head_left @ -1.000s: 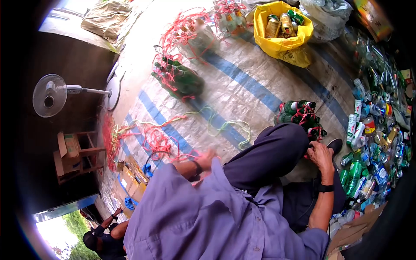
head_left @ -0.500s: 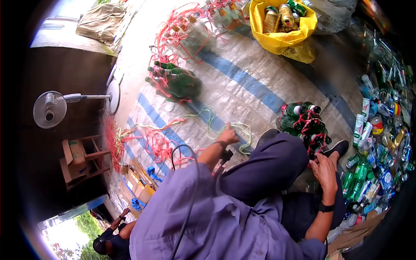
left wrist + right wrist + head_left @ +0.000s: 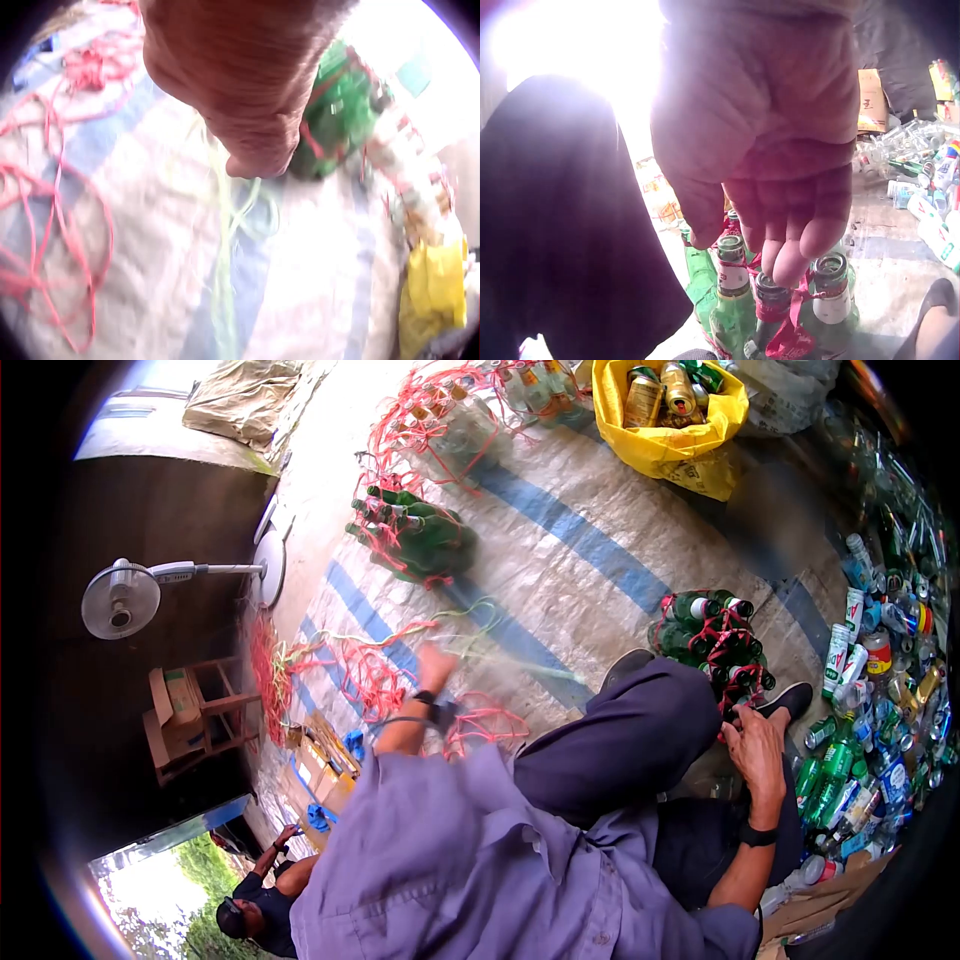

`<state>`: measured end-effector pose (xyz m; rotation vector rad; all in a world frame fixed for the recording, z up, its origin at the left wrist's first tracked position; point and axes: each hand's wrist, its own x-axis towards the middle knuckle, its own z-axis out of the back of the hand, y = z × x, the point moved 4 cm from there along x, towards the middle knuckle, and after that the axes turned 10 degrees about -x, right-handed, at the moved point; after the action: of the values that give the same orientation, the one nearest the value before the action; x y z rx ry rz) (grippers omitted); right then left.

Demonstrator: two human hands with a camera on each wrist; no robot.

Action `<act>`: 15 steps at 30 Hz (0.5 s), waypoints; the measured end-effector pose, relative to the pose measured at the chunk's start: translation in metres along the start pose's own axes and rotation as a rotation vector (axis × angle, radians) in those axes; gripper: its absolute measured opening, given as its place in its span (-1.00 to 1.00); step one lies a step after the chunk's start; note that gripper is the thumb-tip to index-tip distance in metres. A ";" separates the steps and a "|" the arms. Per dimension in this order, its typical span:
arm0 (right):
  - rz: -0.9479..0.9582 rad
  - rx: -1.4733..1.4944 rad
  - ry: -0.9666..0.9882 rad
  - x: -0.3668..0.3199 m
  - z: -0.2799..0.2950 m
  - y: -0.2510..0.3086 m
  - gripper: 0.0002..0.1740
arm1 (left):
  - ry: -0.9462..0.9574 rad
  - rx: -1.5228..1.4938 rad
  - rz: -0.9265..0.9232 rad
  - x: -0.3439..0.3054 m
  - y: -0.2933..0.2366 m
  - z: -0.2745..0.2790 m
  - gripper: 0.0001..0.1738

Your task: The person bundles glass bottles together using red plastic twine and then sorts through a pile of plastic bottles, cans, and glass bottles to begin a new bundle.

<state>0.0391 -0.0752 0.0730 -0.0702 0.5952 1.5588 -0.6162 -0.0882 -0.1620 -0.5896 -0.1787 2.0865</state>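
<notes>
My left hand [image 3: 435, 668], blurred in the head view, is over the striped sheet and grips a pale green string [image 3: 223, 262]. The string stretches away from the fingers toward my knee. Loose fingers of my right hand [image 3: 755, 745] hang over the necks of a bundle of green bottles [image 3: 705, 630] beside my foot. In the right wrist view this hand [image 3: 765, 150] has its fingertips right at the bottle mouths, where red string [image 3: 795, 330] loops round the necks.
Tied green bottles [image 3: 420, 540] and clear bottles [image 3: 450, 435] stand farther off. A yellow bag [image 3: 670, 450] holds cans. Tangled red string [image 3: 370, 680] lies at left, near a fan [image 3: 120, 600]. Mixed empties [image 3: 870, 730] heap up at right. Another person [image 3: 265, 910] is at lower left.
My left hand has moved from the coil of green string toward the left, and the string now trails out straight from it. The right hand has stayed by the bottle bundle.
</notes>
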 end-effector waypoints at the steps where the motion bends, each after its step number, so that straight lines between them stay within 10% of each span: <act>1: 0.005 -0.002 -0.001 0.000 0.001 0.001 -0.64 | -0.356 0.202 -0.216 0.015 0.033 0.043 -0.15; 2: -0.006 -0.037 0.007 0.000 0.001 0.002 -0.62 | -0.132 -0.068 0.187 0.032 0.056 0.105 -0.14; 3: -0.015 -0.073 0.014 0.001 0.000 0.002 -0.60 | -0.098 -0.036 0.218 0.014 0.012 0.181 -0.07; 5: -0.014 -0.070 0.026 0.001 0.000 0.005 -0.60 | -0.817 0.130 0.049 0.047 0.117 0.250 -0.03; 8: -0.018 -0.061 0.024 0.003 -0.006 0.001 -0.61 | -0.918 0.102 0.171 0.025 0.092 0.340 -0.18; 12: -0.023 -0.034 0.056 0.004 -0.005 -0.001 -0.64 | -0.731 -0.007 0.060 0.053 0.168 0.289 -0.41; 14: 0.003 -0.031 0.027 0.002 -0.005 -0.003 -0.65 | -0.641 0.292 0.222 0.031 0.122 0.201 -0.48; 15: 0.039 -0.028 0.004 0.002 -0.004 -0.003 -0.66 | -0.300 0.117 0.169 0.039 0.127 0.149 -0.51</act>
<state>0.0409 -0.0755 0.0680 -0.0836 0.5812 1.6053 -0.8006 -0.1124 -0.0886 -0.2248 -0.1811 2.3261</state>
